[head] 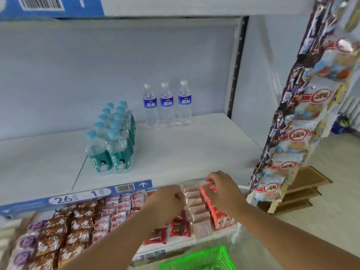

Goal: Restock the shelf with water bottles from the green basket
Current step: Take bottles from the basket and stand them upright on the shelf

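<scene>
on white shelf [194,149], 3 clear bottles [166,106]

Snack packets [78,227] in rows, hanging snack strip [298,133] — biscuits perhaps, price label [78,197]

White shelf [194,152] — three water bottles [166,106], teal bottle pack [113,141].

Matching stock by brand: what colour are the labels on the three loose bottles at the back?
Blue labels with white lettering, on clear bottles. The head view shows them best.
</scene>
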